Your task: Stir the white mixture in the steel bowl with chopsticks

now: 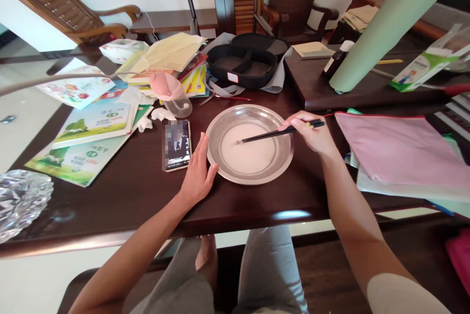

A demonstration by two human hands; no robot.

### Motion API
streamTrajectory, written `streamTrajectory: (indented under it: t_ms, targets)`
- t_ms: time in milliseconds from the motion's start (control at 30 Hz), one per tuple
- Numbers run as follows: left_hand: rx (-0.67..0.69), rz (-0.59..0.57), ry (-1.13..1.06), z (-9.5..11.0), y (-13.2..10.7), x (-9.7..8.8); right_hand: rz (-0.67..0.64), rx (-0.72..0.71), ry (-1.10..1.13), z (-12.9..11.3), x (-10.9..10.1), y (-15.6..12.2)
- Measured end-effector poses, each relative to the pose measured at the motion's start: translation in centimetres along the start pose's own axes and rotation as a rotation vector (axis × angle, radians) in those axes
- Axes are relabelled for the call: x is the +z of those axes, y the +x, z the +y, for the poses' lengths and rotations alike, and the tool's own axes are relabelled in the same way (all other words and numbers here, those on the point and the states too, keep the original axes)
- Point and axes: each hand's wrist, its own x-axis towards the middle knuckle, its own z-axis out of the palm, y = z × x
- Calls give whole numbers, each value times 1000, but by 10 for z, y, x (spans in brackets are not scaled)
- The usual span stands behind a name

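Observation:
A round metal basin (253, 178) stands on the dark wooden table, with a whitish, cloudy liquid (253, 155) in it. My right hand (306, 130) is closed around a pair of black chopsticks (270, 134) at their upper end, over the basin's right rim. Their tips reach into the liquid near the middle. Against the basin's left rim lies my left hand (200, 172), its fingers stretched out and its thumb apart along the edge. Just left of that hand is a phone (177, 145) with a lit screen.
Behind the basin sit an open black case (242, 67) and a pink-lidded cup (171, 91). Booklets (95, 121) and a glass dish (22, 201) lie left. To the right are a pink zip pouch (396, 145), a tall green flask (389, 35) and a small dark bottle (336, 59).

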Motion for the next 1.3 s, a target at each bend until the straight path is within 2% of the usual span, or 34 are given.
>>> streamTrajectory:
  t_ms: [100,167,233,300,400,500,567,633,700,800,867,933,1033,1100,1300]
  targets:
    - [-6,-2,2,1,0,0,173,13,37,2,-9,3]
    - [-6,2,4,2,0,0,226,19,96,3,-14,4]
    - [-4,4,8,2,0,0,171,30,133,3,-12,3]
    - [-2,2,11,2,1,0,46,53,133,3,-7,1]
    - [0,1,14,2,1,0,-47,21,30,1,0,0]
    - [-1,-1,13,2,1,-1,75,-23,-16,2,-6,1]
    - [-3,-2,7,2,1,-1,184,-19,47,3,-13,3]
    - [-9,-4,3,2,0,-1,226,-9,101,3,-16,3]
    - [-13,-7,3,2,0,-1,163,21,120,3,-13,2]
    - [-11,-5,11,2,0,-1,-25,71,107,0,-2,-1]
    - [-8,-2,17,2,0,0,-65,52,50,-2,1,-2]
    - [-4,-1,17,2,0,0,18,17,0,-1,-2,0]
    - [-7,-3,7,2,0,-1,200,13,42,2,-13,3]
    - [-9,-3,1,1,0,-1,229,21,79,4,-16,4]
    - [-6,-6,-4,1,0,0,-44,66,112,0,3,-1]
